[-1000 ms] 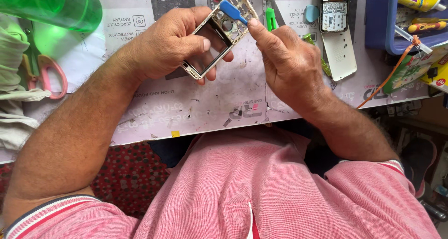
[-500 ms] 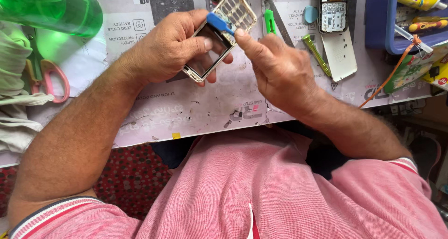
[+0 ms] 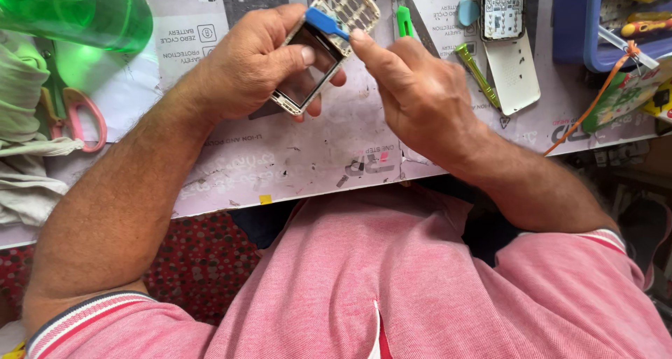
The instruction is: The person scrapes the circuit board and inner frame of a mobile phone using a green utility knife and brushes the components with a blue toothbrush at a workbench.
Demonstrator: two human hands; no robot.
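Observation:
My left hand (image 3: 255, 58) grips a pale phone front frame (image 3: 329, 47) with a dark screen window and an empty keypad grid, held above the worktop. My right hand (image 3: 413, 93) pinches a small blue plastic tool (image 3: 326, 23), whose flat end lies across the frame between screen and keypad. Both forearms rest over the table's near edge.
A green translucent bottle (image 3: 77, 12) and pink-handled scissors (image 3: 77, 117) lie at the left beside folded cloth (image 3: 21, 170). A green tool (image 3: 404, 21), a green screwdriver (image 3: 477, 72), an opened phone body (image 3: 502, 12), a white back cover (image 3: 514, 75) and a blue tray (image 3: 581, 33) lie at the right.
The blue tool and my right fingers have slid leftward along the frame, and the frame has tilted slightly in my left hand.

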